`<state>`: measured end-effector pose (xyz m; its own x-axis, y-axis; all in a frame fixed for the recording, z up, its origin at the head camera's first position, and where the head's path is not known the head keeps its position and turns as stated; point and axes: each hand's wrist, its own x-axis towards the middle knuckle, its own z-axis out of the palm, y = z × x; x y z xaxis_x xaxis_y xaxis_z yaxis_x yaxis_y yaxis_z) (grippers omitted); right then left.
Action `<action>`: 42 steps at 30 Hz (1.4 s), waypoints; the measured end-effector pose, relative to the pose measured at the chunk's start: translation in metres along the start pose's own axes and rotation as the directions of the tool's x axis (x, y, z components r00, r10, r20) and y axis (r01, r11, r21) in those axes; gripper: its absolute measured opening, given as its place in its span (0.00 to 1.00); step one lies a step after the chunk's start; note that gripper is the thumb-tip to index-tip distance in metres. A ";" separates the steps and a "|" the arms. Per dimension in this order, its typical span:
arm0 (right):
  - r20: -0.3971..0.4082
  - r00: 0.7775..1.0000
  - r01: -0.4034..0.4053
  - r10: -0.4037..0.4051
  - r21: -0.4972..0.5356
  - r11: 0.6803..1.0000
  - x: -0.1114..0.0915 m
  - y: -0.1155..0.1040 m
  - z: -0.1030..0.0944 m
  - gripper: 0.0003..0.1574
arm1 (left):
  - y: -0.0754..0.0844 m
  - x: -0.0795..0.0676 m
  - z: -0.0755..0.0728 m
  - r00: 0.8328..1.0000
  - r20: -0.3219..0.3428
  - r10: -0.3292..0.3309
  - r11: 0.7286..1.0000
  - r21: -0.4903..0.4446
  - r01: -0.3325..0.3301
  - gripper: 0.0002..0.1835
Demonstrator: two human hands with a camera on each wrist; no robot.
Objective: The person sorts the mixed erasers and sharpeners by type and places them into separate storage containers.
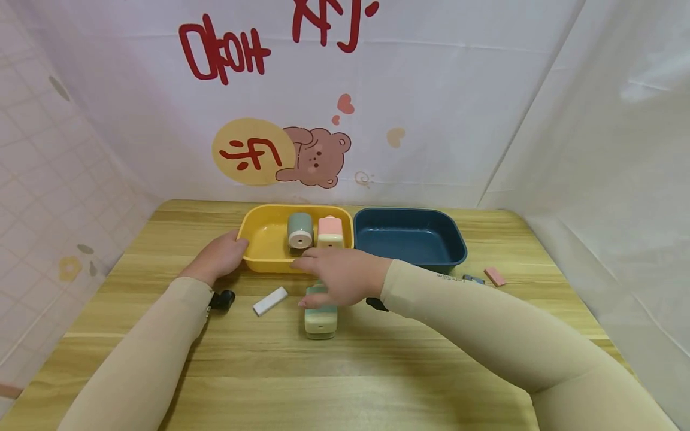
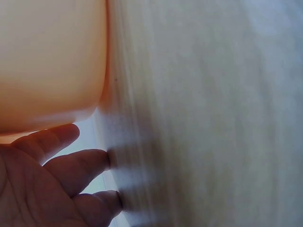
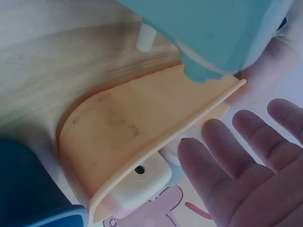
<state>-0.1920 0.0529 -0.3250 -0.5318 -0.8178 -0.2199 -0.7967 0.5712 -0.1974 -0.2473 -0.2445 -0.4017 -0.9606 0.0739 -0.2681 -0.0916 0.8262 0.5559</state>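
1. Left grip [image 1: 218, 257]: touches the yellow tub [image 1: 269, 264] at its left end; lower fingers [image 2: 78, 170] loosely spread; cannot tell if pinching the rim.
2. Right grip [image 1: 347, 275]: wide, fingers [image 3: 215, 153] nearly straight, thumb [image 1: 317, 301] over the teal bottle [image 1: 321, 324]; cannot tell if pressing on it.
3. Place of the teal bottle: outside the yellow tub, just beyond its near wall; resting on the counter [image 1: 431, 377] or raised, cannot tell.
4. Done, apparently: grey-green bottle [image 1: 300, 224] and pink bottle [image 1: 330, 226] set side by side in the yellow tub, toward the right.
5. Remaining, apparently: teal bottle to put in; white block [image 1: 270, 301] near and left, pink block [image 1: 495, 276] and a partly hidden blue-grey piece [image 1: 473, 279] right of the blue tub [image 1: 404, 242], not yet placed.
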 end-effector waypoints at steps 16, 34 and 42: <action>0.080 0.997 -0.001 0.007 -0.073 0.997 -0.012 -0.005 0.019 0.56 | 0.001 -0.003 0.000 1.000 -0.001 0.003 1.000 -0.001 -0.003 0.33; 0.082 0.992 0.105 -0.101 -0.044 0.994 -0.010 -0.003 0.039 0.41 | -0.001 0.001 0.001 1.000 0.014 -0.020 1.000 -0.012 0.020 0.33; 0.077 0.992 0.108 -0.103 -0.053 0.993 -0.009 -0.003 0.041 0.39 | -0.001 0.001 0.001 1.000 0.006 -0.009 1.000 -0.012 0.009 0.33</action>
<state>-0.1736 0.0613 -0.3613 -0.4229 -0.8647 -0.2711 -0.8636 0.4752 -0.1685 -0.2473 -0.2446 -0.4035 -0.9580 0.0704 -0.2779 -0.1030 0.8201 0.5629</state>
